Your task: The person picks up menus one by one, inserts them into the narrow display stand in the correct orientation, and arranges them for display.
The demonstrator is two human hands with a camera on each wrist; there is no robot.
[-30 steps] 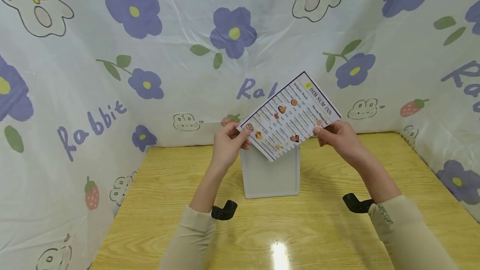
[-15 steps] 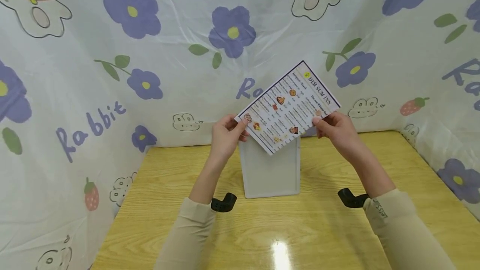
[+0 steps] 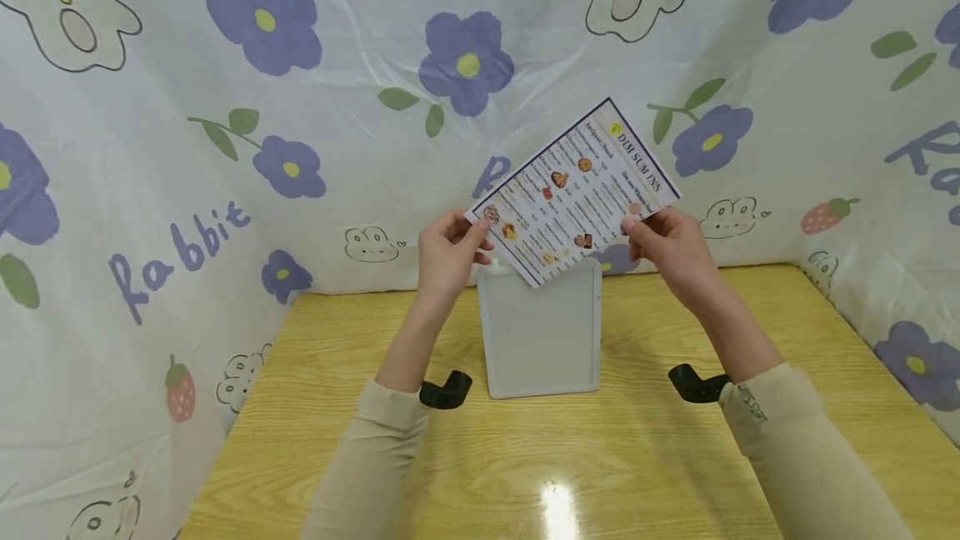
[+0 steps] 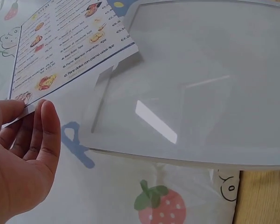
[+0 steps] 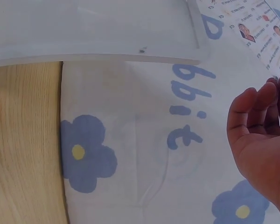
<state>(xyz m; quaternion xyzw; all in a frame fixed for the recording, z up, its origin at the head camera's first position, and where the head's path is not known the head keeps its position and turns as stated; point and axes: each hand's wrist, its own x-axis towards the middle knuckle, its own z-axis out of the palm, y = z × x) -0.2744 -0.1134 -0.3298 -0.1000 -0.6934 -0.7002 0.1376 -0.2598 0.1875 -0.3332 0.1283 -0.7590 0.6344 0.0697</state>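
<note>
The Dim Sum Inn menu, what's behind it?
In the head view, printed cloth and a white board show behind the menu. It hides some of the cloth's lettering and part of the board's top edge.

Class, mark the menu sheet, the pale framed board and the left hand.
Menu sheet (image 3: 572,197): head view, middle of its printed face.
Pale framed board (image 3: 542,336): head view, middle of its panel.
Left hand (image 4: 24,165): left wrist view, the palm.
</note>
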